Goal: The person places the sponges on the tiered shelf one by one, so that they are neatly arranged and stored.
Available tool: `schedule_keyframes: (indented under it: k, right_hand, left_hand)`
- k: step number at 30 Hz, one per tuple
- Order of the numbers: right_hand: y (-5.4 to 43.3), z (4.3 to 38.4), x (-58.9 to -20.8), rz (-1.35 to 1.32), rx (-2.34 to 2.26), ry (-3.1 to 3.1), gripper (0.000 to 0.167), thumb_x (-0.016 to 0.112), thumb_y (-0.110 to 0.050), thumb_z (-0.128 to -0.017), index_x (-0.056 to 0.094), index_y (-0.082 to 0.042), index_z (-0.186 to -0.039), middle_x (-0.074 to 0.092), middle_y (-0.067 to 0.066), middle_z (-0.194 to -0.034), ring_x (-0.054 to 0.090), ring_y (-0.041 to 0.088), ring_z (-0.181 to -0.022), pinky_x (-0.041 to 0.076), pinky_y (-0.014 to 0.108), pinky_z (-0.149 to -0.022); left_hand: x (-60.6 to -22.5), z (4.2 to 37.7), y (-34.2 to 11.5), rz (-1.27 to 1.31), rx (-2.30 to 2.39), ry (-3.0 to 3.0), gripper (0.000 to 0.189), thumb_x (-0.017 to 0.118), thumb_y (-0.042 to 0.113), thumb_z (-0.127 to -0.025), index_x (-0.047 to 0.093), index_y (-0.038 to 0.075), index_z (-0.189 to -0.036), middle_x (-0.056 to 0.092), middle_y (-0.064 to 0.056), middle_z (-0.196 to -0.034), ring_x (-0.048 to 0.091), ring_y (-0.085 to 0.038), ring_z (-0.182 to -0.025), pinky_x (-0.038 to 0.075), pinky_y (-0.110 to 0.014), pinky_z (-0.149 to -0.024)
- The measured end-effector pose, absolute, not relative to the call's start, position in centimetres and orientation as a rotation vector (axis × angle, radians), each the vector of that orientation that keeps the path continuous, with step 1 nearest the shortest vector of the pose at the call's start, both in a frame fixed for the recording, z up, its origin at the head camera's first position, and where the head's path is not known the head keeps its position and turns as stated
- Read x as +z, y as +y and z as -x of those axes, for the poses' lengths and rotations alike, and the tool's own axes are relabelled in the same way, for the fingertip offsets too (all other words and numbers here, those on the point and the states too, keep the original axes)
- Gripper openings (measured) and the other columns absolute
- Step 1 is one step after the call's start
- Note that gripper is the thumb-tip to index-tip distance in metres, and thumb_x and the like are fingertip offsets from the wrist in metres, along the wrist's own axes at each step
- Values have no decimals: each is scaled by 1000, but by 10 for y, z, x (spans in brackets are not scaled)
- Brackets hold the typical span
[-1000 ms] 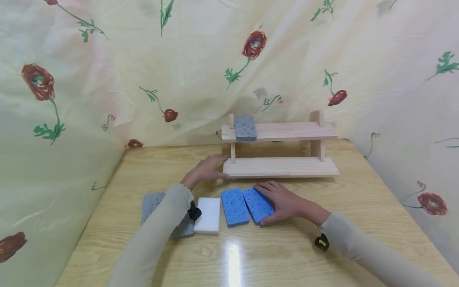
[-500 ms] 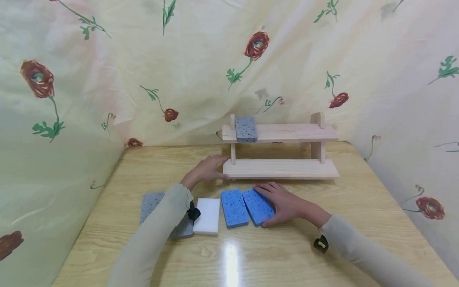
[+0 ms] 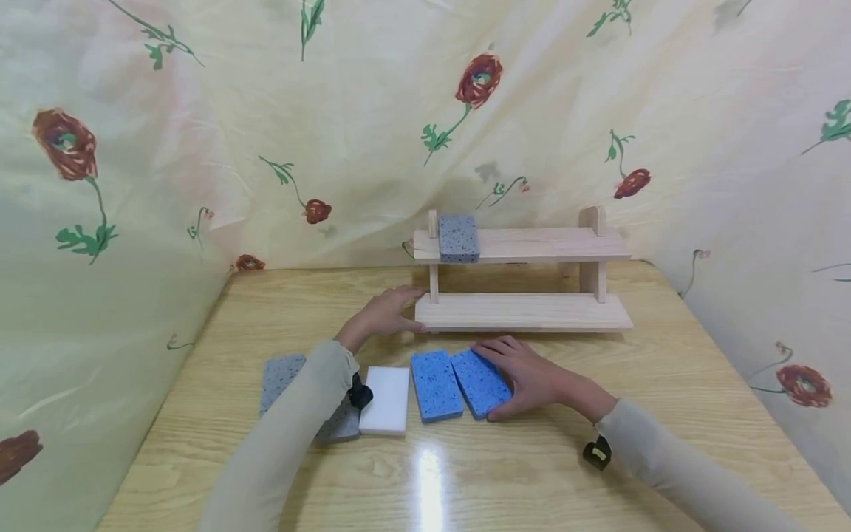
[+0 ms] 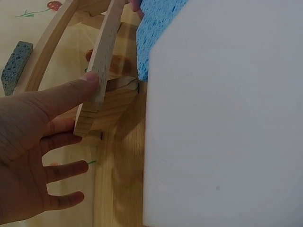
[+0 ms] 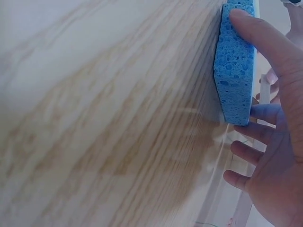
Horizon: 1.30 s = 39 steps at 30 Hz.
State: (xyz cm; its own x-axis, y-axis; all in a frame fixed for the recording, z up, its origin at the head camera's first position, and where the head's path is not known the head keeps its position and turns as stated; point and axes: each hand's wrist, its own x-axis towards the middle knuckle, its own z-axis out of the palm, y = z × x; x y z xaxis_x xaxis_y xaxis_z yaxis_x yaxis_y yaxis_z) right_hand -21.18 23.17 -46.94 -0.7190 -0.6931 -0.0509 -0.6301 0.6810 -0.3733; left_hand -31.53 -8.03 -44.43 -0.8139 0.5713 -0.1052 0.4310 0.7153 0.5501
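Observation:
A small two-tier wooden shelf [image 3: 525, 312] stands at the back of the table. My left hand [image 3: 382, 314] holds the left end of its lower board, thumb on one edge and index finger on the other in the left wrist view; the remaining fingers are spread. Lying flat on the table, the right-hand blue sponge [image 3: 477, 383] is gripped by my right hand [image 3: 532, 377], its thumb on the near end and fingers at the far end. Beside it lies a second blue sponge [image 3: 435, 386], its top corner almost touching. A grey sponge [image 3: 459, 238] sits on the upper board's left end.
A white sponge-like block [image 3: 385, 400] lies left of the blue sponges. Two grey sponges, one of them [image 3: 279, 375] farther left, are partly hidden under my left forearm. Flowered cloth [image 3: 372, 133] hangs behind the table and along both sides.
Both hands keep their places on the shelf and the sponge. Only the head view shifts slightly.

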Motion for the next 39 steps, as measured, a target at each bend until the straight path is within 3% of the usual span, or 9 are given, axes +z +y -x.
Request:
schedule_keyframes:
  k: [39]
  right_hand:
    - [232, 212, -467, 1132, -497, 2715, 114, 82, -68, -72, 36, -9, -158, 44, 11, -158, 43, 29, -137, 45, 56, -108]
  left_hand:
    - [-443, 312, -79, -755, 759, 2662, 83, 78, 40, -90, 39, 9, -157, 35, -13, -165, 30, -33, -154, 26, -50, -127]
